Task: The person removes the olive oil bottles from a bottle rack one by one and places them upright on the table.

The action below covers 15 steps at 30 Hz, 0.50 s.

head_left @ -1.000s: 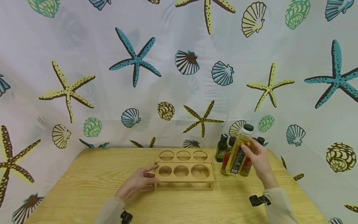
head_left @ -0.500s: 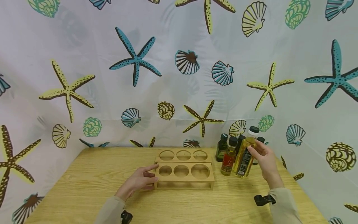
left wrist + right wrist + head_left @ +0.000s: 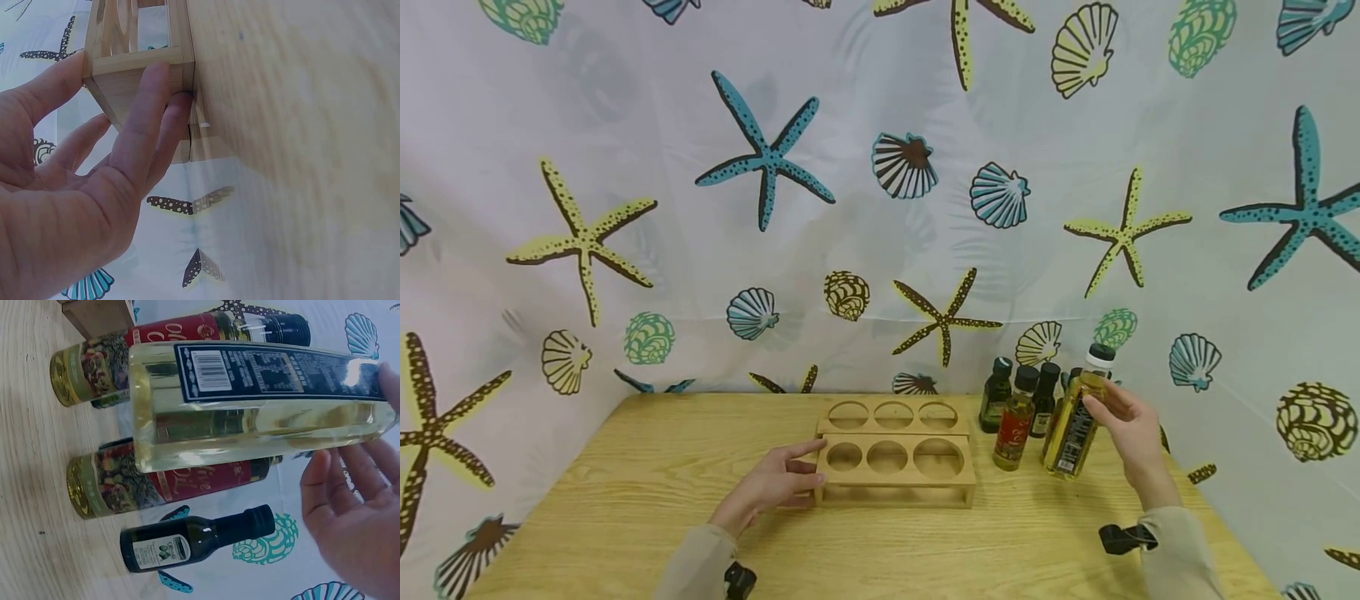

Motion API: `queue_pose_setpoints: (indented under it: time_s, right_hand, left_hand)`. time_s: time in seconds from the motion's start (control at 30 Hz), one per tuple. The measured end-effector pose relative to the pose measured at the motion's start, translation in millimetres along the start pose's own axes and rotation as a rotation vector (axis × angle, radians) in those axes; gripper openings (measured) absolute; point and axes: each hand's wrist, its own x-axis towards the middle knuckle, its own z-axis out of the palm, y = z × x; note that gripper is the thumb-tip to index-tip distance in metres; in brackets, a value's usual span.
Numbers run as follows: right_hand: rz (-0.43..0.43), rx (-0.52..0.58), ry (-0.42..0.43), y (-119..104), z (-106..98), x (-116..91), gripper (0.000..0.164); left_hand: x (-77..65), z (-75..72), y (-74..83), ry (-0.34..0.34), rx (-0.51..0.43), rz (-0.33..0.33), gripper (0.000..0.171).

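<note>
My right hand (image 3: pixel 1131 429) holds a clear bottle of yellow oil (image 3: pixel 1075 429) near its neck, between thumb and fingers. The bottle is tilted, its dark cap up and to the right, with a black label (image 3: pixel 269 372) toward me. My left hand (image 3: pixel 775 483) rests against the left end of a two-tier wooden bottle rack (image 3: pixel 895 479), which has three round holes in each tier. In the left wrist view, fairly straight fingers (image 3: pixel 147 119) touch the rack's end panel (image 3: pixel 115 90). No bottle stands in the rack's holes.
Right of the rack stand a red-labelled oil bottle (image 3: pixel 1013 429), a dark green bottle (image 3: pixel 996 400) and a small dark bottle (image 3: pixel 1043 400). Another red-labelled bottle (image 3: pixel 206 481) is partly hidden behind the held one. A patterned curtain (image 3: pixel 850 233) hangs behind the table.
My right hand has moved right with the oil bottle, uncovering the red-labelled bottle and then the small dark bottle. My left hand stays at the rack.
</note>
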Motion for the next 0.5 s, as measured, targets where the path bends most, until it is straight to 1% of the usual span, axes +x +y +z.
queue_pose_setpoints:
  time_s: [0.13,0.23,0.37,0.5]
  right_hand:
    - [0.050,-0.060,0.035,1,-4,-3,0.076]
    - [0.064,-0.087,0.032,2,-8,-3,0.078]
    - [0.059,-0.091,-0.006,4,-16,-4,0.079]
    - [0.038,-0.129,-0.059,6,-27,-6,0.080]
  left_hand:
    - [0.0,-0.5,-1.4,-0.007,0.006,0.011,0.069]
    - [0.2,-0.5,-1.6,-0.005,0.006,0.009,0.068]
    - [0.2,-0.1,-1.0,0.001,0.004,0.004,0.068]
    - [0.6,0.4,-0.8,0.007,0.006,-0.001,0.069]
